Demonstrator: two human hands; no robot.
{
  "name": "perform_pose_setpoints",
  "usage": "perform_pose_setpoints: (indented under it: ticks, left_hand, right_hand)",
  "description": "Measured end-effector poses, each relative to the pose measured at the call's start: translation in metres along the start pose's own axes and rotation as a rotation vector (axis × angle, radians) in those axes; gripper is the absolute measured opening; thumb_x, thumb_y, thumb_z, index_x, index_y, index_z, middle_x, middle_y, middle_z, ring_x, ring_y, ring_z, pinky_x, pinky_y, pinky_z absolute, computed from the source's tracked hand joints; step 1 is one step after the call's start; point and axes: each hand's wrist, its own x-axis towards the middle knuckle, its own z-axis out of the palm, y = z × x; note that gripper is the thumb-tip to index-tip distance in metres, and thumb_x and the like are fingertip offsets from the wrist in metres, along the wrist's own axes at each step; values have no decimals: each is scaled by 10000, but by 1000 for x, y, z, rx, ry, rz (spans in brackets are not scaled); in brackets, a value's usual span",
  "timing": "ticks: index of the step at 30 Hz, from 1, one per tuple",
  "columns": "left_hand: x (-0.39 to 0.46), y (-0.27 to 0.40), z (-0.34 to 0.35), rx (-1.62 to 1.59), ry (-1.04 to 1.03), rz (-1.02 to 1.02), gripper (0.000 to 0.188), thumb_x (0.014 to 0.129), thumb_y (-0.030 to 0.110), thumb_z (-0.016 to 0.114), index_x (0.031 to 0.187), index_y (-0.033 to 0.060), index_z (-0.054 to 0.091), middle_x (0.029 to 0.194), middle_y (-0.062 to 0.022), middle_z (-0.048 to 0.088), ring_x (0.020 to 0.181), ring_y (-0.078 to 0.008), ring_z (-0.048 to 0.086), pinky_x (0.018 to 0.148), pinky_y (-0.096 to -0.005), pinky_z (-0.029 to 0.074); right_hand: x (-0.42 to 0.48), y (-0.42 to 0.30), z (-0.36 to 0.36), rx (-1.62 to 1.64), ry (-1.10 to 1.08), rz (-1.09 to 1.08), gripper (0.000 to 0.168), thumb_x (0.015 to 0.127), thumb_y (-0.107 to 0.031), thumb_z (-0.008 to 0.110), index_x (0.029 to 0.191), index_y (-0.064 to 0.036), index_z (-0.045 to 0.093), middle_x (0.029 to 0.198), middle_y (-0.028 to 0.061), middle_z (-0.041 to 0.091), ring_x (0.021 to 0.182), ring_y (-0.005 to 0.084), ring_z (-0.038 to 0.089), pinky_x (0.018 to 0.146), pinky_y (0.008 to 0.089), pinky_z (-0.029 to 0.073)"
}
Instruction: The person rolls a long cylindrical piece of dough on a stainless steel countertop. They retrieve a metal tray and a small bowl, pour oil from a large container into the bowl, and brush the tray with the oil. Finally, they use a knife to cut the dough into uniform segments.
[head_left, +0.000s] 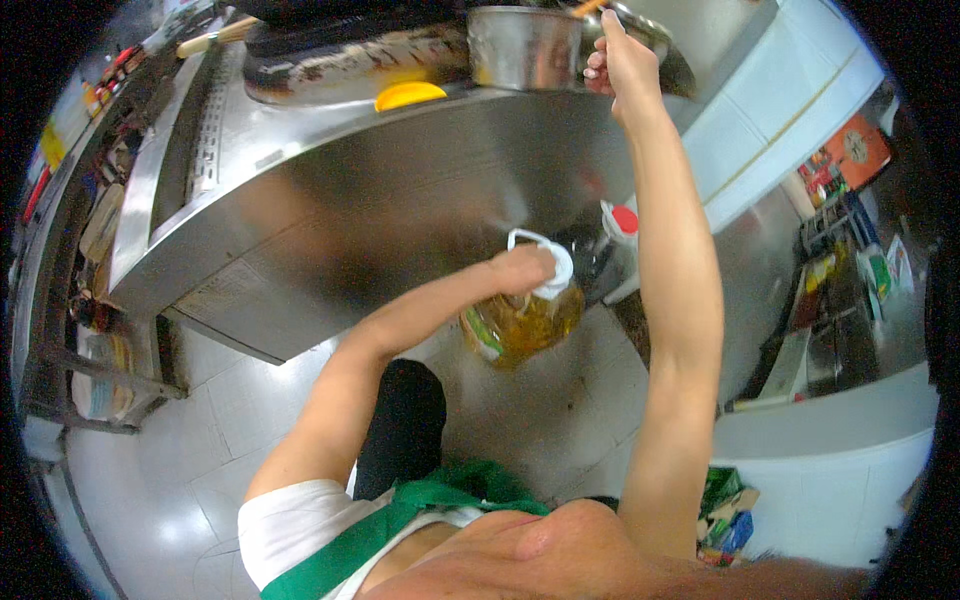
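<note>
A clear plastic jug of yellow oil (525, 330) is below the front panel of the steel counter, with a white collar (556, 271) and a white loop handle at its top. My left hand (525, 268) grips it at the collar, the fingers partly hidden. Higher up, my right hand (624, 64) is at the counter's far right with curled fingers and the thumb pointing up. It overlaps a steel pot (525, 49) and a round metal vessel (671, 56). Whether it holds anything is unclear. An orange stick-like handle (589, 7) shows beside its thumb.
Beside the oil jug stands another container with a red cap (625, 220). A yellow bowl-like piece (410, 96) sits near the edge of the steel counter (300, 127). A blackened wok stove ring (360, 60) is behind it. White tiled walls (787, 112) rise at right.
</note>
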Motion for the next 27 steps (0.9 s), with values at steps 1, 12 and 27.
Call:
perform_pose_setpoints:
  ticks: [1,12,27]
  left_hand:
    - [-4,-4,3,29,28,-9,88,705,100,601,764,36,590,847,-166,590,856,-337,578,712,-441,477]
    - [12,-47,5,-376,56,-422,393,873,139,483,1238,-4,497,1242,-223,529,1192,-358,486,1029,-392,372]
    - [44,35,34,-400,32,-714,555,913,516,404,992,38,675,1022,-180,614,975,-366,567,861,-434,434]
  right_hand:
    - [-17,10,-6,62,-19,-83,360,898,-419,579,756,-91,540,589,0,514,498,114,510,495,267,434]
    - [-254,305,-105,-615,65,287,682,754,-335,719,1254,44,452,1148,250,558,1089,371,536,927,436,422]
    - [-237,295,-97,-827,76,66,948,487,-314,844,1276,-33,401,1164,177,536,1124,346,498,937,452,412]
